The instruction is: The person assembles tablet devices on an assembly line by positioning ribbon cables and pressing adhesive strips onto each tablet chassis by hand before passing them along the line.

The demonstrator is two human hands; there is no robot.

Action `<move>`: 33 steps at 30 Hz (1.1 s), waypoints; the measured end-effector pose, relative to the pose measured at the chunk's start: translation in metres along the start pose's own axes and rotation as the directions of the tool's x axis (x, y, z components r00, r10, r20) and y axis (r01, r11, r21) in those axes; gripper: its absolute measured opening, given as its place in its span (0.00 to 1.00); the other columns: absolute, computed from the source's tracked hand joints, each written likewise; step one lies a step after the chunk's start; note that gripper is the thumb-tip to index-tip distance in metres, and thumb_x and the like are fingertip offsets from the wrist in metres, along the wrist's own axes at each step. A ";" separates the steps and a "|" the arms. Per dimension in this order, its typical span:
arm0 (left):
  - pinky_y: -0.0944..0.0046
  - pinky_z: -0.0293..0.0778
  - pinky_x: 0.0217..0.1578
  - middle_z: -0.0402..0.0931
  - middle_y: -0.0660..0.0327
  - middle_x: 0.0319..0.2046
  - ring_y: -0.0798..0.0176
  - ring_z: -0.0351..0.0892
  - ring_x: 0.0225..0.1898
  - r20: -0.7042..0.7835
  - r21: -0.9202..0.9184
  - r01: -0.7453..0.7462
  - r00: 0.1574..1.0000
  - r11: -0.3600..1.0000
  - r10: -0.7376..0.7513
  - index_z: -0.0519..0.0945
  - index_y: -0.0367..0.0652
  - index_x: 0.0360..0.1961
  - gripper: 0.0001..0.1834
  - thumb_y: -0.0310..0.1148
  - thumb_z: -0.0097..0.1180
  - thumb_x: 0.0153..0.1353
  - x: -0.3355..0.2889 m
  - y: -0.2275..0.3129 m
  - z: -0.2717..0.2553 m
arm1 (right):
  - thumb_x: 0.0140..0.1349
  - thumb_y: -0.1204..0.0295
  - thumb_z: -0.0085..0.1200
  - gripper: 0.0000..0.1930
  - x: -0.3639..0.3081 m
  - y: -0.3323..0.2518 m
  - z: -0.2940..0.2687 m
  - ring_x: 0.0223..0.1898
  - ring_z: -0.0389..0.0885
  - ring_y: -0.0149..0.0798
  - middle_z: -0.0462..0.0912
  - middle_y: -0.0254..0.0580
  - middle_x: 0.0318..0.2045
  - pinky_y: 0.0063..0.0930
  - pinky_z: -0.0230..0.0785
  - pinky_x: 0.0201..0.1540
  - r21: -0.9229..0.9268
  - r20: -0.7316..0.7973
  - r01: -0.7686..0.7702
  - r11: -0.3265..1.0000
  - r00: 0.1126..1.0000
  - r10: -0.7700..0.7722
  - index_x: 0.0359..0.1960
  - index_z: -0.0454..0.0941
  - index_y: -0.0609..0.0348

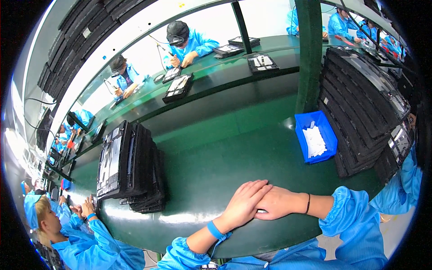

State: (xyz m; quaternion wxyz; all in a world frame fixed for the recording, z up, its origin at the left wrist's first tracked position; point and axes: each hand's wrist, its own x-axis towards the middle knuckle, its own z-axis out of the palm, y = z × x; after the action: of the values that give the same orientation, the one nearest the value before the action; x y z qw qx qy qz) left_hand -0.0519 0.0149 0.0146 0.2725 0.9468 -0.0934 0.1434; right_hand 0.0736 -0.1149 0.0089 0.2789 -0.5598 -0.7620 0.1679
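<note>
My left hand (244, 201) lies across the fingers of my right hand (280, 202) on the green table (202, 180). Its fingers are stretched out flat, and a blue strap circles that wrist. Beneath it, the right hand rests palm down with its fingers mostly hidden; a thin dark band is on its wrist. Neither hand visibly holds an object. Beyond my right hand stands a blue bin (333, 139) with white paper-like pieces (314, 140) inside. To the left of my hands is a stack of black trays (139, 166) bearing flat silvery parts.
A tall pile of black foam trays (355, 112) rises at the right beside a green post (309, 58). A raised shelf edge crosses behind the table. Co-workers in blue sit across and at my left, one person (76, 234) close by. Trays (177, 87) lie on the far bench.
</note>
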 end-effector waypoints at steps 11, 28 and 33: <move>0.49 0.61 0.62 0.69 0.50 0.59 0.45 0.67 0.60 -0.009 0.009 -0.009 1.000 1.000 0.009 0.72 0.42 0.59 0.29 0.26 0.52 0.52 0.000 -0.001 0.000 | 0.56 0.62 0.57 0.12 0.001 0.001 0.001 0.38 0.80 0.53 0.82 0.51 0.34 0.43 0.74 0.43 -0.012 0.003 0.000 1.000 1.000 0.000 0.33 0.80 0.58; 0.48 0.60 0.63 0.68 0.50 0.60 0.45 0.67 0.61 -0.005 0.009 -0.004 1.000 1.000 0.004 0.71 0.41 0.60 0.29 0.26 0.52 0.52 -0.001 -0.003 0.002 | 0.56 0.63 0.56 0.12 0.002 -0.001 -0.001 0.39 0.80 0.53 0.82 0.52 0.34 0.43 0.73 0.44 -0.009 0.019 -0.006 1.000 1.000 0.006 0.33 0.80 0.59; 0.49 0.60 0.63 0.68 0.50 0.60 0.45 0.67 0.61 0.002 0.011 -0.004 1.000 1.000 0.004 0.71 0.41 0.60 0.29 0.27 0.53 0.53 0.000 -0.001 0.000 | 0.56 0.62 0.56 0.12 0.000 0.000 0.000 0.39 0.80 0.53 0.82 0.53 0.35 0.43 0.73 0.44 -0.002 -0.018 0.010 1.000 1.000 -0.010 0.33 0.81 0.58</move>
State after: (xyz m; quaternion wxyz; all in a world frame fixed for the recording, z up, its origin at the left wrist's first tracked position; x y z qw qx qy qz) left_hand -0.0518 0.0156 0.0141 0.2669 0.9483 -0.0946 0.1435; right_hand 0.0734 -0.1147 0.0095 0.2861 -0.5577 -0.7625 0.1605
